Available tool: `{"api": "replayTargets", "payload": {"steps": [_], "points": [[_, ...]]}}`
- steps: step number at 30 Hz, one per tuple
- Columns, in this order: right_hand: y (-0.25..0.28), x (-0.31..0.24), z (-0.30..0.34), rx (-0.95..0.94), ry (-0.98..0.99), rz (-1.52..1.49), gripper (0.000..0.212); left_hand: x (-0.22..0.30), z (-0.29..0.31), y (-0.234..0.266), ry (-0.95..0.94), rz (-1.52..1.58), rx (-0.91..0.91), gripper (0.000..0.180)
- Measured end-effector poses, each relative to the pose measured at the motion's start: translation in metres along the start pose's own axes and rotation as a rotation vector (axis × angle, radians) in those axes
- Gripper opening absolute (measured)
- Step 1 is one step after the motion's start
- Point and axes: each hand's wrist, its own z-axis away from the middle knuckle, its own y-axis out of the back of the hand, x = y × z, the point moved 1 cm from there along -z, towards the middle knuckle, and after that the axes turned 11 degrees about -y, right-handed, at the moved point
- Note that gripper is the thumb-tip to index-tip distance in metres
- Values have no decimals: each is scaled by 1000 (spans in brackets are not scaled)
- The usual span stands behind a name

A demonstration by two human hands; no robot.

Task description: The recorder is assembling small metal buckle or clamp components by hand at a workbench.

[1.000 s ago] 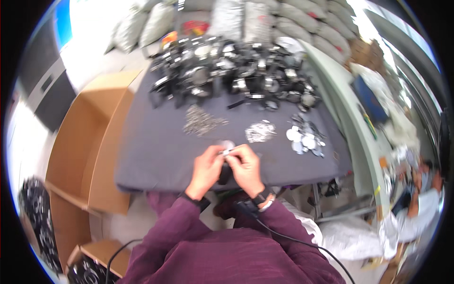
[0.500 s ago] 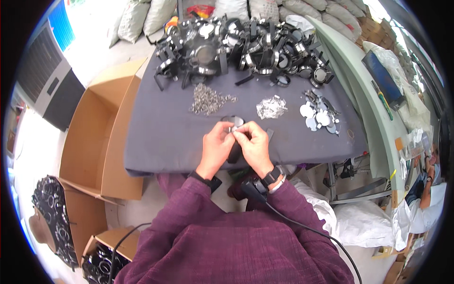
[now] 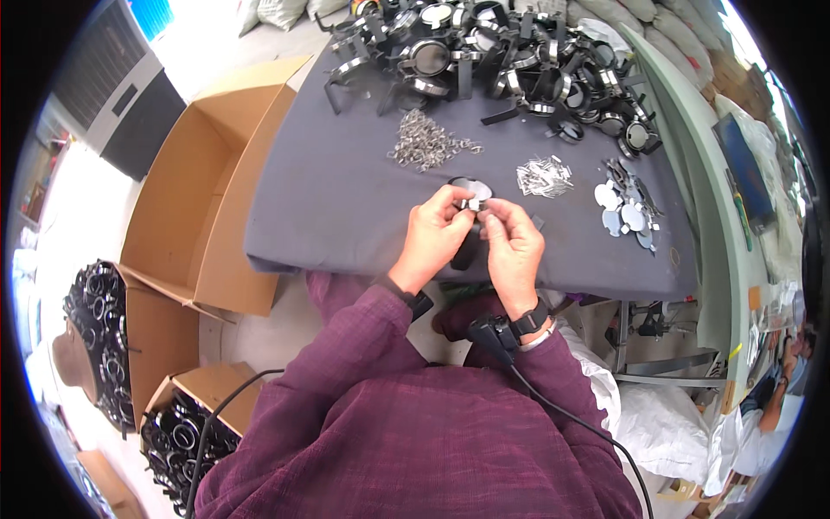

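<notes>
A round, watch-like piece with a silver disc face (image 3: 472,187) and a black strap (image 3: 466,252) rests near the front of the dark cloth. My left hand (image 3: 430,240) pinches it at its lower rim, where a small silver fitting (image 3: 474,204) shows between thumb and forefinger. Close beside the fitting, the fingertips of my right hand (image 3: 515,249) are drawn together; whatever they hold is too small to make out. Beyond my hands lie a heap of small metal rings or links (image 3: 425,143), a pile of silver pins (image 3: 545,177) and several round silver discs (image 3: 632,216).
Many similar strapped round pieces (image 3: 432,58) are heaped along the table's far side. Left of the table stands a large cardboard box (image 3: 233,216), with black ringed parts (image 3: 181,437) in a smaller box below. A green-grey board (image 3: 692,130) edges the right side.
The view has shifted, so the table sits higher and further right in the picture. My fingertips, pressed together before, have parted slightly, exposing the silver fitting.
</notes>
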Motion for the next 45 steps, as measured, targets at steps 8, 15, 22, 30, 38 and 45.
{"api": "replayTargets", "payload": {"steps": [8, 15, 22, 30, 38, 45], "points": [[-7, -2, 10, 81, 132, 83, 22, 0, -1, 2, -4, 34, -30, 20], [-5, -7, 8, 35, 175, 235, 20, -4, 1, 4, 1, 27, 1, 19], [27, -5, -5, 16, 170, 293, 9, 0, 1, 2, 18, -15, 39, 16], [139, 1, -104, 142, 75, 841, 13, 1, -2, -6, -34, -13, 8, 17], [115, 47, -143, 20, 293, 1299, 10, 8, 8, 12, 67, -17, 42, 19], [121, 25, -144, -96, 323, 1536, 14, 6, -1, -2, 34, -1, 7, 16]]}}
